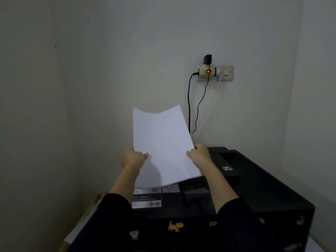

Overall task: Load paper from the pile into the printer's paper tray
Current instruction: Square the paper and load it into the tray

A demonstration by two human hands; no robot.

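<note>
A sheaf of white paper is held up above the black printer, its far edge curling upward toward the wall. My left hand grips the paper's left edge and my right hand grips its right edge, thumbs on top. The paper hides the back left part of the printer's top. Below the paper's near edge a white label and a dark recessed part of the printer top show. Whether that recess is the paper tray I cannot tell.
A wall socket with a lit red adapter and a switch sits on the back wall, with cables hanging down behind the printer. Stickers decorate the printer's front. A white sheet lies at the lower left. Walls close in on both sides.
</note>
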